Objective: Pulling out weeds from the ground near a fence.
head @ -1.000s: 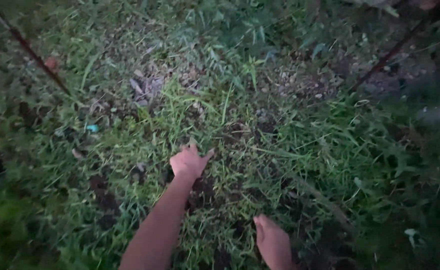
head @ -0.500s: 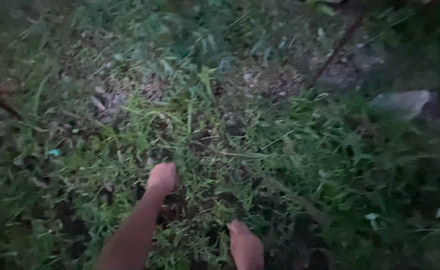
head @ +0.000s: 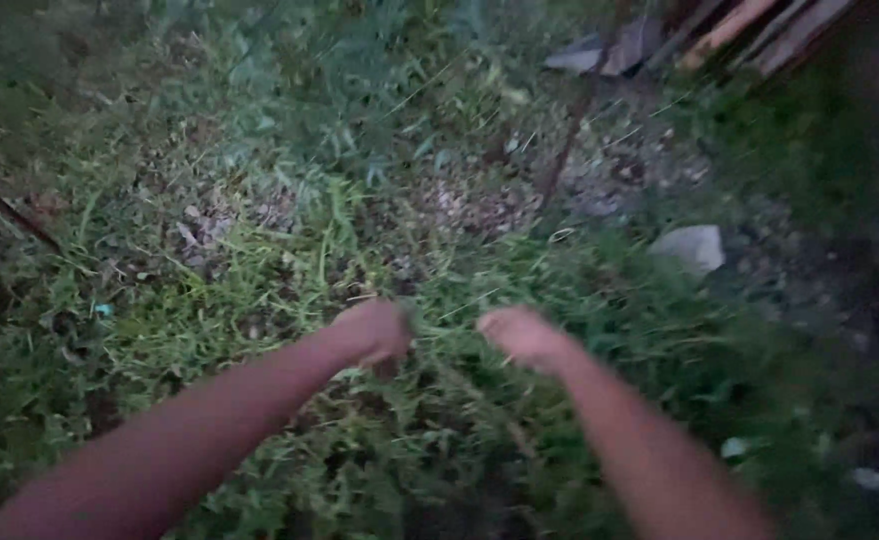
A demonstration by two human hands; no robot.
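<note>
— Grass (head: 259, 330) everywhere, a thick low mat of it over the whole patch. Where are your hands in all that?

— Both pushed out in front of me, down among the blades near the middle. My left hand (head: 374, 332) looks curled into a fist on a tuft, fingers buried in green; my right hand (head: 524, 338) lies just beside it, but the blur hides the fingers, so I cannot tell whether it is gripping or loose.

— How much looks cleared?

— Very little, I judge. Dark soil (head: 379, 400) shows in small gaps just below my wrists, and a pale gravelly bare patch (head: 459, 205) sits beyond my hands. Everything else around them is rooted and standing, so nearly all of it is left.

— And the ground further off?

— Uneven and dim, outdoors in low light. At the top right some wooden planks (head: 749, 30) lean or lie at an angle, well apart from me. Nearer, to the right, a pale flat stone (head: 691, 246) rests on the dirt. A thin dark stick (head: 9, 210) slants across the left edge, and a tiny blue scrap (head: 102, 310) lies in the grass to the left of my arm.
</note>
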